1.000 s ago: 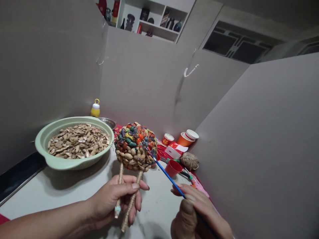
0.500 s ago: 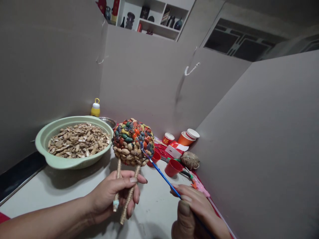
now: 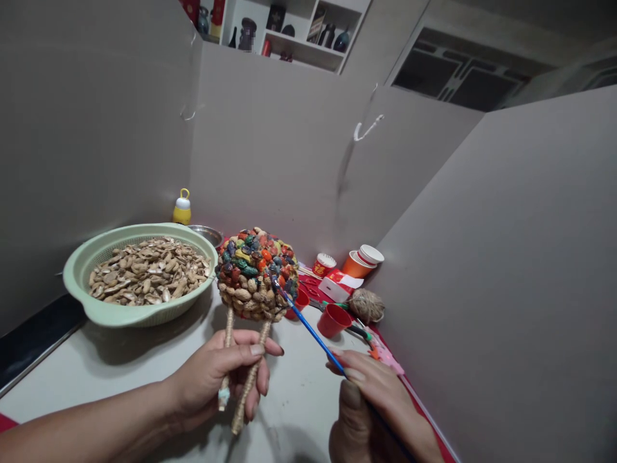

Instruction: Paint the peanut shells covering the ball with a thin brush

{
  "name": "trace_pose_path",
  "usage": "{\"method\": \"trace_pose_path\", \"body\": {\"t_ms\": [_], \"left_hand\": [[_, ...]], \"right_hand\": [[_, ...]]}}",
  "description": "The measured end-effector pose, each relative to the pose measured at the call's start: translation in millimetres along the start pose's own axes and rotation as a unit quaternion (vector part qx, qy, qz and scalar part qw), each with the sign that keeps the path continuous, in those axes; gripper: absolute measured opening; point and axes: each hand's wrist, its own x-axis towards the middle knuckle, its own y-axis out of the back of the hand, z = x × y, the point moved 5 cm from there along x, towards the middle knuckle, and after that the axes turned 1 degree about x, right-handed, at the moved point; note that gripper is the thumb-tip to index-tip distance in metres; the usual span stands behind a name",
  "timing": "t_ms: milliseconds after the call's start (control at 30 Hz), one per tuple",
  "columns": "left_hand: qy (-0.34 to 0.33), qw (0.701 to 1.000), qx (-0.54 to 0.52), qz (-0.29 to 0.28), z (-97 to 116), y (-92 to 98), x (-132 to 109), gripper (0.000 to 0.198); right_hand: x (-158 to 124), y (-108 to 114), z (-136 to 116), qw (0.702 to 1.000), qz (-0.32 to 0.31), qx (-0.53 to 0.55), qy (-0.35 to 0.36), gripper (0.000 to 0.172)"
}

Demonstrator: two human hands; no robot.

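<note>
My left hand [image 3: 226, 379] is closed round two twine-wrapped sticks [image 3: 249, 379] that carry a ball of peanut shells [image 3: 255, 273]. The ball's top is painted red, green, blue and yellow; its lower part is bare. My right hand [image 3: 376, 411] grips a thin blue paintbrush [image 3: 311, 329], and the bristle tip touches the ball's right side.
A pale green colander [image 3: 137, 308] full of peanut shells stands at the left. Behind it are a yellow bottle [image 3: 182, 208] and a metal bowl [image 3: 208, 233]. Small red cups [image 3: 333, 319], orange cups [image 3: 359, 263], a twine ball [image 3: 366, 305] and a white box [image 3: 341, 285] lie right. Grey partitions enclose the white table [image 3: 120, 373].
The shell ball and my left hand have shifted slightly left and up. The brush tip has stayed on the ball's right side, moving a little with it.
</note>
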Motion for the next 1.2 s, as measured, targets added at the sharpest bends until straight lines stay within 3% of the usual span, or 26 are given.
{"method": "trace_pose_path", "body": {"t_ms": [233, 400, 633, 833, 1067, 1200], "left_hand": [[-0.013, 1.0, 0.001, 0.01, 7, -0.8, -1, 0.031], [-0.008, 1.0, 0.0, 0.005, 5, -1.4, -2, 0.029], [0.009, 1.0, -0.007, -0.015, 0, -2.6, -1, 0.032], [-0.009, 1.0, -0.02, -0.015, 5, -1.0, -1, 0.032], [-0.004, 1.0, -0.019, -0.022, 2, 0.3, 0, 0.03], [0.007, 1.0, -0.006, -0.022, -1, -1.2, 0, 0.03]], "right_hand": [[2, 3, -1, 1.0, 0.011, -0.005, -0.013, 0.019], [-2, 10, 10, 0.998, -0.024, -0.008, -0.049, 0.006], [2, 5, 6, 0.998, 0.058, 0.013, -0.027, 0.008], [5, 1, 2, 0.998, 0.048, 0.023, -0.027, 0.014], [3, 12, 7, 0.998, 0.018, 0.004, -0.061, 0.007], [3, 18, 10, 0.999, 0.013, -0.003, -0.04, 0.01]]}}
